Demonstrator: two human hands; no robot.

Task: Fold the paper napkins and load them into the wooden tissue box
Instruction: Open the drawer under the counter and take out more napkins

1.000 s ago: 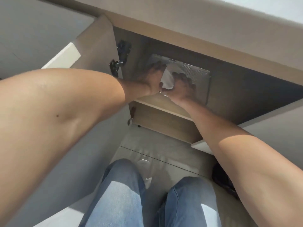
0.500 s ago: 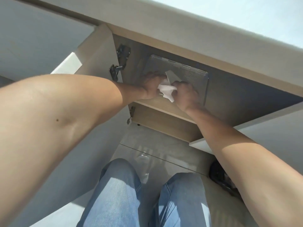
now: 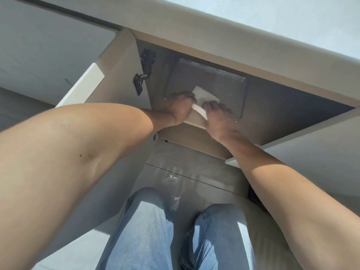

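Note:
A white paper napkin (image 3: 204, 97) lies on a grey ribbed tray (image 3: 224, 84) inside an open low cabinet. My left hand (image 3: 178, 109) grips the napkin's left edge. My right hand (image 3: 219, 115) presses down on its right part with the fingers curled over it. The napkin's lower edge (image 3: 199, 111) shows between the two hands. No wooden tissue box is in view.
The cabinet door (image 3: 116, 78) stands open at the left, with dark hinges (image 3: 145, 69). A counter edge (image 3: 214, 34) overhangs the opening. The cabinet's wooden bottom shelf (image 3: 194, 141) juts out below my hands. My knees in blue jeans (image 3: 148, 230) rest on the tiled floor.
The crumpled napkin has been spread out flatter on the tray. Both hands stayed on it, and the right hand shifted slightly down and to the right.

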